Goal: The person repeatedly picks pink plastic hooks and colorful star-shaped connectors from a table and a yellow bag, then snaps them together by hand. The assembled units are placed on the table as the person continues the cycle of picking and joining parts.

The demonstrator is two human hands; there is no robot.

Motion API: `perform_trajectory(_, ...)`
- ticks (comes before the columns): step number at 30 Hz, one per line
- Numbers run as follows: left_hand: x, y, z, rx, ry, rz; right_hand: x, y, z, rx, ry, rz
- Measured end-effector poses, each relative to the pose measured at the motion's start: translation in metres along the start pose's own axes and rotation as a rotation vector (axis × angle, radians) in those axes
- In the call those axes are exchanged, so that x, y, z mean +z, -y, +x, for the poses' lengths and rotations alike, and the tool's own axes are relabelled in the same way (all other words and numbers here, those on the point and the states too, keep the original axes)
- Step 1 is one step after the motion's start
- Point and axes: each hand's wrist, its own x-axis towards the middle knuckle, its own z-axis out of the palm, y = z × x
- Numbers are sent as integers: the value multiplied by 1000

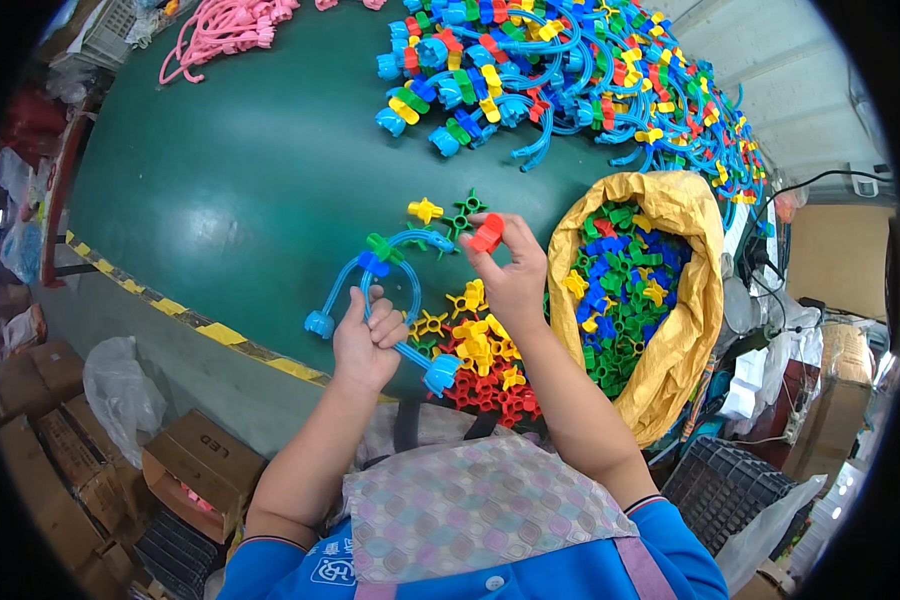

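Note:
My left hand [368, 335] is closed around a bent blue plastic tube toy [410, 277] with cup-shaped ends. A green and a blue winged ring [378, 252] are threaded on the tube near its top. To the right, my right hand [515, 265] pinches a red winged ring [487, 233] between thumb and fingers, just past the tube's upper tip. Loose green rings [467, 210] and a yellow ring [425, 210] lie on the table beyond. Below the right hand is a pile of yellow rings [482, 345] and red rings [492, 392].
At my right stands a yellow woven sack [705, 290] full of green, blue and yellow rings. A large heap of ringed blue tubes [570, 80] covers the far right of the green table [200, 190]. Pink tubes [232, 30] lie far left. Cardboard boxes [205, 460] stand below the striped edge.

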Motion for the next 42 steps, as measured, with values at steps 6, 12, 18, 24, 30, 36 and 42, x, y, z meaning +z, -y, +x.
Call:
perform_trajectory(6, -7, -15, -1, 101, -105, 0, 3, -48, 12, -160, -35, -606)
perform_trajectory(12, -8, -28, 1, 142, -135, -27, 68, -84, 74, -320, -42, -891)
perform_trajectory(18, -3, -34, 20, 177, -109, -104, 79, -115, 107, -171, 148, -1093)
perform_trajectory(24, 4, -32, 38, 89, -130, -258, 54, -60, 55, -188, 164, -195)
perform_trajectory(30, 34, -3, 31, -95, -27, 35, 42, -25, 45, -164, 13, -125)
perform_trajectory(36, 35, -27, 39, 555, 20, 1125, 28, 17, 64, 35, 407, -92)
perform_trajectory(42, 11, -53, 49, 957, -68, 1968, 9, 41, 145, -27, -19, 384)
